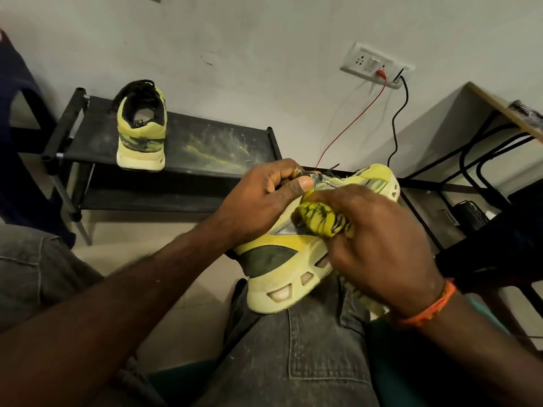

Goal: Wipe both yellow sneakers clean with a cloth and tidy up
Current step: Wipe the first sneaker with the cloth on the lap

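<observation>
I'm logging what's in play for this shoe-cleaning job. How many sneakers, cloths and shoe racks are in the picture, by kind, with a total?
Yellow sneakers: 2, the sneaker on the rack and the sneaker on the lap, held by the left hand
Yellow patterned cloth: 1, in the right hand
Black shoe rack: 1
Total: 4

Left hand (pixel 258 201) curled, gripping; right hand (pixel 379 245) curled, pinching.

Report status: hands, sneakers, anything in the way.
Left hand grips the sneaker on the lap at its laces. Right hand presses the bunched cloth on its side. Second sneaker on the black rack. Nothing in the way.
</observation>
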